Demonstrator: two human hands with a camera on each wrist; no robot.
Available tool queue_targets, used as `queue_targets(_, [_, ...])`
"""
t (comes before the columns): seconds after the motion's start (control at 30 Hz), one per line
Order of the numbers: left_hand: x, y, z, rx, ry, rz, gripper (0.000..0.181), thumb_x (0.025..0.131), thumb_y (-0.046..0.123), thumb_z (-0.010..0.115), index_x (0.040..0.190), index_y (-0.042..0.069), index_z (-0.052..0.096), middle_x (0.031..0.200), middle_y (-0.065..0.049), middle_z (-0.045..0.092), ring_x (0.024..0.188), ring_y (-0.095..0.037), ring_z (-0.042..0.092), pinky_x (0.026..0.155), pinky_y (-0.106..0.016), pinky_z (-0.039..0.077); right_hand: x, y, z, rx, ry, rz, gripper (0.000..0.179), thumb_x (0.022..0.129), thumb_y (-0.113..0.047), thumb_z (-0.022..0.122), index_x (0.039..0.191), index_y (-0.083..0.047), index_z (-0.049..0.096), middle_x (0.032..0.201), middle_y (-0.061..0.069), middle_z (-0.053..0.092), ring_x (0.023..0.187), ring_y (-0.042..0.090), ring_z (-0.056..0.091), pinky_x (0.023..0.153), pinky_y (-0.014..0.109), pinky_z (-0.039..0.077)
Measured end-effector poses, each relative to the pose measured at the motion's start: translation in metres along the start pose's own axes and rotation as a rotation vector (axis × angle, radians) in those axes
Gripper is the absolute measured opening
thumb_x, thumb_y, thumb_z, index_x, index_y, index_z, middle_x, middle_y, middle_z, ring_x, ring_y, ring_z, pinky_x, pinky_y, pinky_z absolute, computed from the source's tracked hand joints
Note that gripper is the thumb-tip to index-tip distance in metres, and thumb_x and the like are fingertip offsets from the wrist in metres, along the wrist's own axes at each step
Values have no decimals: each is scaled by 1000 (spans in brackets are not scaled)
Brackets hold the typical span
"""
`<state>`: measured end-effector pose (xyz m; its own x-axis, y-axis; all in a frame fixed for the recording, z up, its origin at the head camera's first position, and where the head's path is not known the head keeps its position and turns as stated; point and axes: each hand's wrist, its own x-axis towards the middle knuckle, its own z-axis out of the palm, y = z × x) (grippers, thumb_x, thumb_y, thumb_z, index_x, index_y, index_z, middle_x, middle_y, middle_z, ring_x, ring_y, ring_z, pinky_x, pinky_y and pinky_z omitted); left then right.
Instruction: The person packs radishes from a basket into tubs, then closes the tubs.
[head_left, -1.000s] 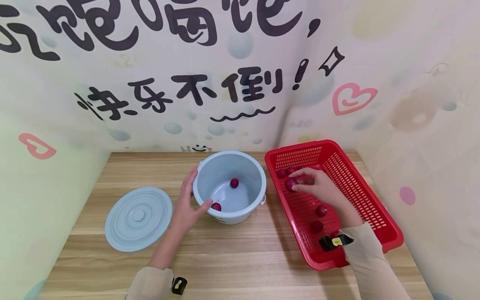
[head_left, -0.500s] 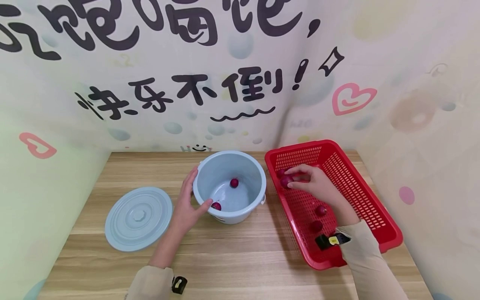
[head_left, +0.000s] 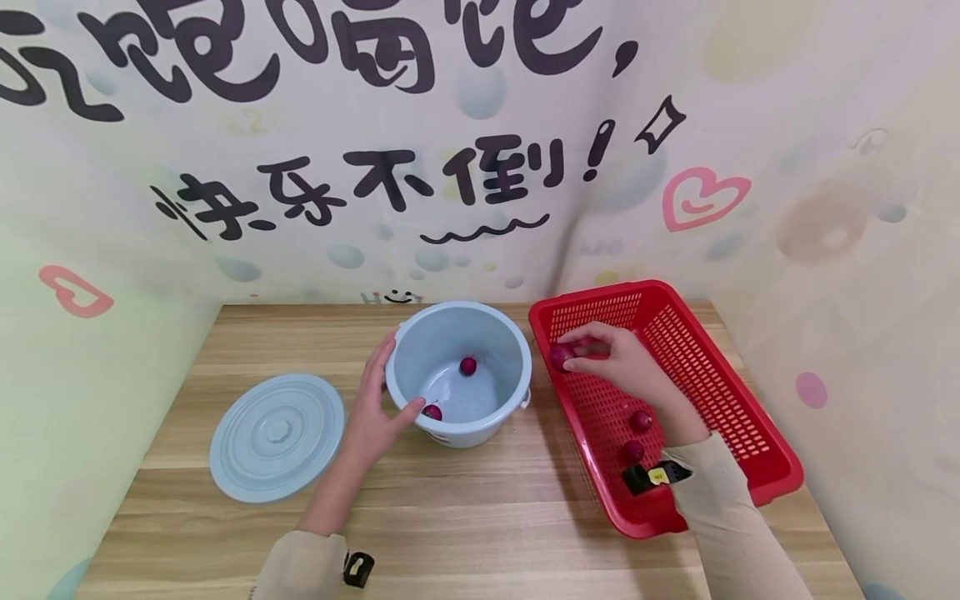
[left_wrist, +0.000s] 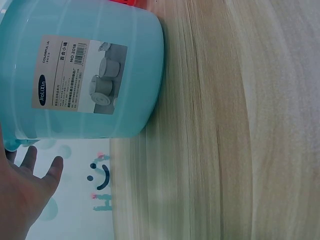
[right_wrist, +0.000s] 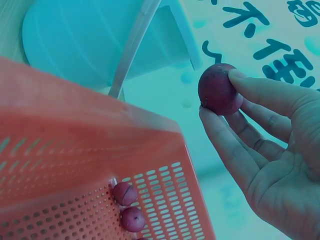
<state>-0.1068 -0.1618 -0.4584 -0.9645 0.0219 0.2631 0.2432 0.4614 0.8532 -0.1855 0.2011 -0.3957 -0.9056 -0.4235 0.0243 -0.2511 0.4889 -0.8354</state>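
In the head view my left hand [head_left: 373, 423] holds the light blue bucket [head_left: 487, 429] at its left side, thumb at the rim and fingers along the outer wall. Inside the bucket lie two passion fruits [head_left: 468, 367]. My right hand [head_left: 618, 362] pinches a dark purple passion fruit [right_wrist: 218, 90] between thumb and fingertips, over the red basket's [head_left: 577, 433] left rim. The right wrist view shows that fruit raised above the basket, with the bucket beyond. More passion fruits [right_wrist: 133, 219] sit in the basket's corner, and others [head_left: 640, 421] lie nearer its front.
A round light blue lid [head_left: 279, 437] lies flat on the wooden table [head_left: 465, 533], left of the bucket. The basket stands close to the bucket's right side. Behind the table hangs a printed wall cloth [head_left: 360, 250].
My right hand has moved left and slightly up with the pinched passion fruit, from over the basket's inside to its left rim. The left hand and bucket stay put.
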Motion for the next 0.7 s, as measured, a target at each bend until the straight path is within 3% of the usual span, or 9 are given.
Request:
queue_targets(0.3, [2,-3,1,17,3,25,92,83,24,74,159,23,23,167,-3,23,143,-27,39,104,-52,49,3,-12,4,-12,-4,12,37,86,-20,78,121,-12,68,119,11,70,104,26,68,85,26,60])
queue_targets(0.47, [1,-4,1,21,4,24,92,83,25,74,159,23,22,167,-2,22,143,-27,39,104,-51,49,5,-19,7,4,-12,-9,36,86,-16,77,120,-10,69,118,11,70,101,25,68,84,23,58])
queue_targets(0.7, [0,-1,0,3,4,13,93,82,24,74,159,23,22,167,1,22,144,-26,39,106,-52,47,8,-26,11,25,-22,-24,37,86,-15,78,121,-10,68,120,13,69,102,27,70,84,30,61])
